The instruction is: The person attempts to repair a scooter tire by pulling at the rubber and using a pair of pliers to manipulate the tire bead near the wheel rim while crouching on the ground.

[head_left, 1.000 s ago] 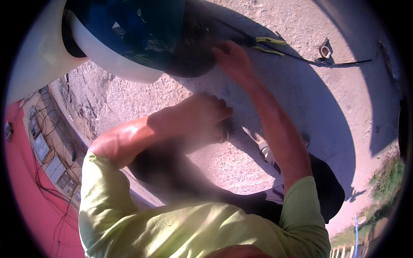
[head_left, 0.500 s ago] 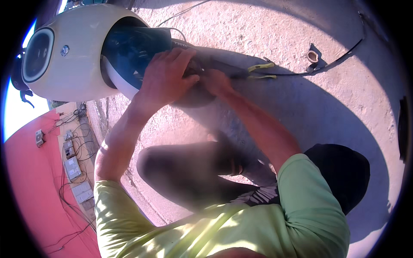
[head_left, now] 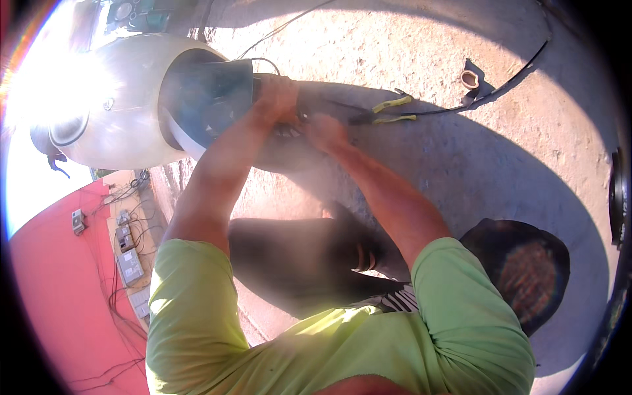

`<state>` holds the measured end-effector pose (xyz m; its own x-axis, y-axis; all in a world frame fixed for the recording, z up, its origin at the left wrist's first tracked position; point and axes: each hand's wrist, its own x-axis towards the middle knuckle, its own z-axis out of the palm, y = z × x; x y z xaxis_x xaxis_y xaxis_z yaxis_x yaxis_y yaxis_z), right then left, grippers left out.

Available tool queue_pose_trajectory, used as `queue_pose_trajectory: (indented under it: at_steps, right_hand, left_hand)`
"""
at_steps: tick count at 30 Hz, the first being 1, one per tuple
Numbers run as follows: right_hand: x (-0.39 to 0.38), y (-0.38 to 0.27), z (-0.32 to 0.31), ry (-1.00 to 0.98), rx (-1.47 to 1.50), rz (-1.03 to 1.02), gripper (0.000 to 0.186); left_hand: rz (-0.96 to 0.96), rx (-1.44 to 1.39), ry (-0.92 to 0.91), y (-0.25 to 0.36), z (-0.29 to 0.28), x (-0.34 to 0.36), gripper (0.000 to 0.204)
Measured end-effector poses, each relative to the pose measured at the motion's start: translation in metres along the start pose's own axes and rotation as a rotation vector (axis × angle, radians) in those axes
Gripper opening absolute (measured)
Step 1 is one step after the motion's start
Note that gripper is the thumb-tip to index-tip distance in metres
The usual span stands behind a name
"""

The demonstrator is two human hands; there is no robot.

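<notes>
Left grip [head_left: 279,100] close beside right grip [head_left: 326,131]

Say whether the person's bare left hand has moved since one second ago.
Yes, the left hand went forward, from well short of the yellow-handled tool to about level with it.

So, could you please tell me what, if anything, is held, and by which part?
It cannot be told: left hand and right hand are near the fender, grips unclear.

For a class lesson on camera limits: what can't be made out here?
Head view, now:
Left hand: whatever its fingers touch, hidden by the hand itself.
Right hand: fingertips blurred by haze.
White shell: left part washed out by glare.
Dark curved object: cut off by the right edge.
</notes>
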<state>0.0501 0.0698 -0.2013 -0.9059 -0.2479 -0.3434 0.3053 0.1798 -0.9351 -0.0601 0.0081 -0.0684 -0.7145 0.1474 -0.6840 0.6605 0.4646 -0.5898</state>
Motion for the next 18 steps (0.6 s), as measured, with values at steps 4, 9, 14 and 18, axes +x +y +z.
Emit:
queue_pose_trajectory:
  at_steps: [4, 9, 14, 18]
  right_hand:
    - [-0.003, -0.014, -0.014, -0.092, 0.003, 0.039, 0.052]
    - [0.001, 0.005, 0.007, 0.125, 0.054, -0.062, 0.042]
    - [-0.004, -0.013, -0.003, 0.018, 0.045, 0.086, 0.039]
    - [0.003, -0.01, 0.002, 0.043, 0.034, 0.098, 0.041]
  left_hand:
    - [0.02, 0.001, -0.002, 0.002, -0.008, -0.003, 0.094]
    - [0.073, -0.012, 0.035, 0.001, -0.003, 0.006, 0.081]
    - [0.05, 0.008, 0.081, -0.001, 0.005, 0.002, 0.074]
    - [0.043, 0.005, 0.086, 0.0, -0.003, 0.002, 0.074]
